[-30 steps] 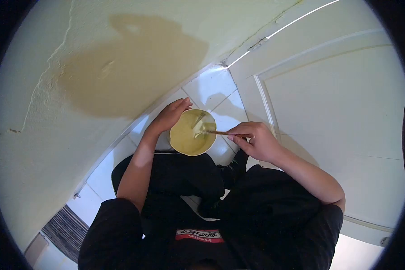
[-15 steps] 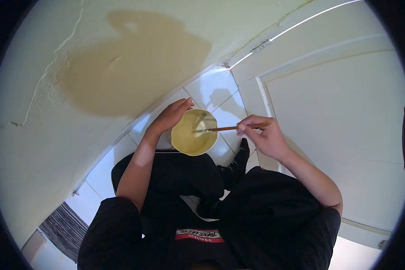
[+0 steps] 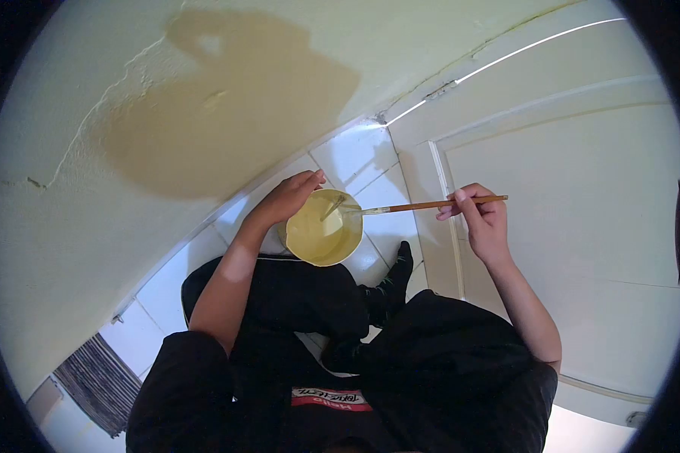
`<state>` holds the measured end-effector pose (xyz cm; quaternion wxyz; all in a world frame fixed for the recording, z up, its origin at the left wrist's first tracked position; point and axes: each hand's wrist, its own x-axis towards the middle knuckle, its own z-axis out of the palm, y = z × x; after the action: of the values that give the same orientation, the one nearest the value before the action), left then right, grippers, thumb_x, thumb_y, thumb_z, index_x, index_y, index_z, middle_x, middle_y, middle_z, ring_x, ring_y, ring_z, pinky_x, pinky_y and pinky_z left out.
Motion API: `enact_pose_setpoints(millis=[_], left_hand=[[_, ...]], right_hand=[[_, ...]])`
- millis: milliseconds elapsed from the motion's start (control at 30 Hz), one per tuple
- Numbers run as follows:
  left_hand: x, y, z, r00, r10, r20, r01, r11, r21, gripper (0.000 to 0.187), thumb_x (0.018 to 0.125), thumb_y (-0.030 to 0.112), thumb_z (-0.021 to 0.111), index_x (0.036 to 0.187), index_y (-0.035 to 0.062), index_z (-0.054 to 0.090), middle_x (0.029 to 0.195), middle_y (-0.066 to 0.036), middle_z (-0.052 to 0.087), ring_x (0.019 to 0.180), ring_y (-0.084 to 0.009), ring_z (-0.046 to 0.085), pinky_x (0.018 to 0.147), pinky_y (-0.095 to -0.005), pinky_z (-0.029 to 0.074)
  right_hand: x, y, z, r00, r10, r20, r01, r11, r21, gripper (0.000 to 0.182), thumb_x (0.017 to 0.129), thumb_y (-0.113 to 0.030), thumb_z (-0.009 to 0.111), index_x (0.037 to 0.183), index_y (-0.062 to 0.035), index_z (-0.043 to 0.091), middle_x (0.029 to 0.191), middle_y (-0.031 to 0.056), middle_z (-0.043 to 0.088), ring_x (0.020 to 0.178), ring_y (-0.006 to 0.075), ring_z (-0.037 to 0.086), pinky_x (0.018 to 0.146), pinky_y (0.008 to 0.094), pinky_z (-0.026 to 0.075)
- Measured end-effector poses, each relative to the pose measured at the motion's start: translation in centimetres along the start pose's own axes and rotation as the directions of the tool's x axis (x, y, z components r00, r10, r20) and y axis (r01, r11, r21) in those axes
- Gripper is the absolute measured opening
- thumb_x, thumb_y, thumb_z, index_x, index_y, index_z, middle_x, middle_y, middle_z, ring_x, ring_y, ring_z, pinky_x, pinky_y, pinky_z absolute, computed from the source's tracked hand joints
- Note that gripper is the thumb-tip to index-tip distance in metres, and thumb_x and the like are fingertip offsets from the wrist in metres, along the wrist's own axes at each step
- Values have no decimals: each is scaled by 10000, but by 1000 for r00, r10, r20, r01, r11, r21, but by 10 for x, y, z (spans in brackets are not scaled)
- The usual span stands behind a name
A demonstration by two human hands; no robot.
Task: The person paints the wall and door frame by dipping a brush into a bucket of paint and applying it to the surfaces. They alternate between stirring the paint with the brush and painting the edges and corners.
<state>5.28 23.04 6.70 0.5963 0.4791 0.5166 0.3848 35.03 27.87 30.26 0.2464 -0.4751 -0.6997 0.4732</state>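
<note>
A round container with a yellowish inside stands near the wall, in front of my bent legs. My left hand rests against its upper left side, its fingers close together along the rim. Between the fingers of my right hand is a long thin brush with a brown wooden handle. The brush lies nearly level, its pale end at the container's right rim. Whether the bristles touch the inside is too small to tell.
A cream wall with cracked paint rises at the left. A panelled door stands at the right. White floor tiles lie between them. A dark striped mat is at the lower left. My socked foot is right of the container.
My right hand has moved right and drawn the brush back from inside the container to its rim. More of the handle now shows. My left hand stays at the container.
</note>
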Motion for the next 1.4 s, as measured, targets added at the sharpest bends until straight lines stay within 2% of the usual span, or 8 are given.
enact_pose_setpoints(millis=[500,700,900,1000,1100,1200,1400], left_hand=[[-5,12,-2,998,-56,10,55,996,69,598,1047,519,334,1228,15,601,1190,-164,650,1133,-236,603,1007,-352,437],[-9,16,-4,998,-61,2,60,987,148,591,1049,507,338,1250,9,586,1233,-153,642,1175,-241,587,1029,-359,423],[-11,18,-4,996,-92,8,90,984,152,593,1045,515,353,1267,16,582,1252,-142,639,1188,-233,579,1031,-356,420],[-11,19,-5,994,-111,17,108,985,132,588,1042,515,363,1272,20,581,1252,-139,640,1186,-233,579,1029,-352,420],[-13,18,-7,994,-103,23,100,986,130,586,1041,514,369,1273,19,581,1256,-136,639,1186,-236,580,1028,-349,421],[-14,13,-7,998,-65,9,63,988,143,583,1044,508,364,1265,16,585,1256,-137,638,1183,-239,582,1024,-347,424],[-10,12,-7,998,-55,21,52,988,144,577,1050,499,354,1257,16,589,1253,-141,638,1181,-242,583,1025,-345,422]], right_hand=[[-5,9,-12,999,18,34,-18,1000,-12,226,1006,-159,577,940,55,609,838,138,681,754,202,694,717,323,565],[-10,-8,-10,999,-31,8,31,998,-47,213,1003,-141,575,930,57,608,840,139,684,752,195,695,719,316,569],[-16,-31,-4,984,-170,52,177,956,-234,199,990,-103,582,871,46,640,772,119,698,723,166,693,683,304,568],[-18,-41,1,982,-179,51,186,939,-290,198,984,-88,585,846,40,647,745,109,700,703,154,689,666,291,560],[-19,-44,3,986,-166,21,166,949,-266,201,981,-82,585,833,37,649,745,113,700,708,148,688,672,284,552],[-21,-44,-1,976,-215,28,215,948,-236,190,968,-71,594,820,32,651,748,111,704,715,161,692,684,292,550],[-17,-57,-9,905,-335,263,409,855,-318,73,885,-27,625,874,22,678,821,132,713,774,238,700,718,339,551]])
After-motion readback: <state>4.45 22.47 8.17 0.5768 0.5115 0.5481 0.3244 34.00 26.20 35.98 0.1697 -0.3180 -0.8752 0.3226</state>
